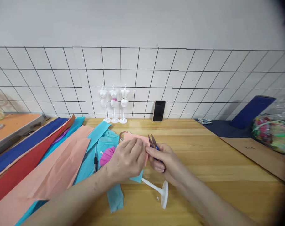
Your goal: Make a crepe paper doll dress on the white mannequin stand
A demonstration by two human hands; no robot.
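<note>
My left hand pinches a small piece of salmon-pink crepe paper with its fingertips. My right hand is closed around blue-handled scissors, blades pointing up and slightly apart. Its thumb and fingertips meet the paper's right edge. Under the hands lies a small white mannequin stand on its side; its upper part is hidden. Turquoise paper shows beside its rod. Left of my left hand are a pleated magenta paper piece and a black pen.
Long crepe paper sheets in several colours cover the table's left side. Three white mini mannequins stand at the tiled wall, near a phone. To the right are a brown board, a blue box and a clear bag of colourful items.
</note>
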